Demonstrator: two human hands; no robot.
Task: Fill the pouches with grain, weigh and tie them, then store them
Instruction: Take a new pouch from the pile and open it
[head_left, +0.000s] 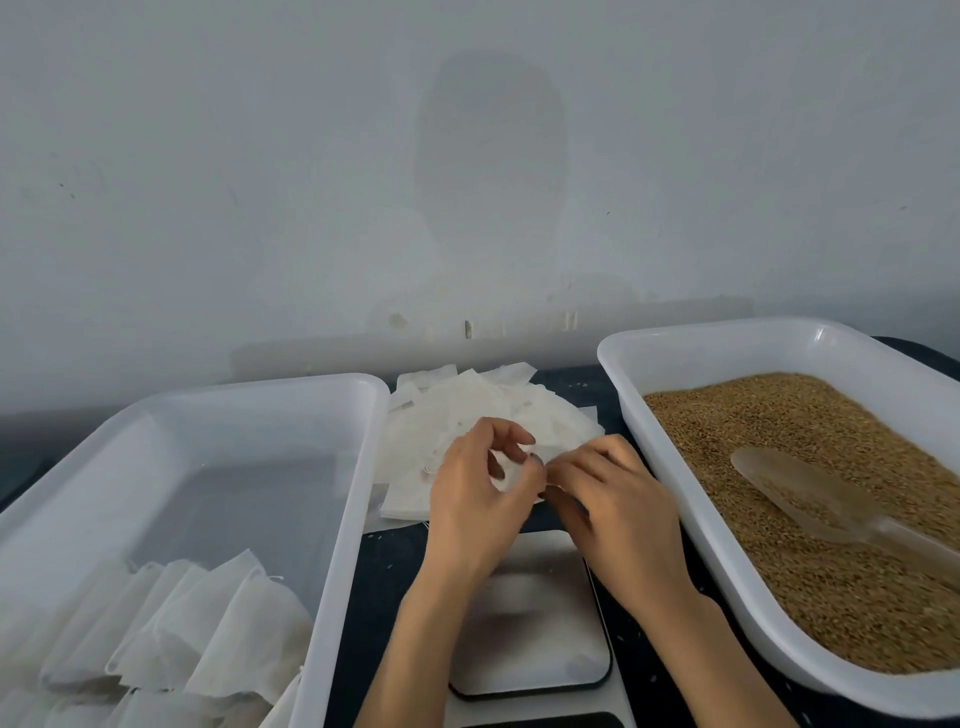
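While a thin white fabric pouch (506, 475) is being pinched at centre frame by the left hand (478, 499) and right hand (615, 501), its mouth is apparently being opened for scooped loose brown grain (753, 431) at right.

empty pouches (519, 410): white, fanned, centre; grain (779, 431): brown, in right tub (701, 340)

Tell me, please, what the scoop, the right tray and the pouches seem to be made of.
Scoop: likely clear plastic; the grain shows through it. Right tray: probably white plastic, glossy; its rim catches light. Pouches: thin white fabric or filter paper, matt; they crease softly.
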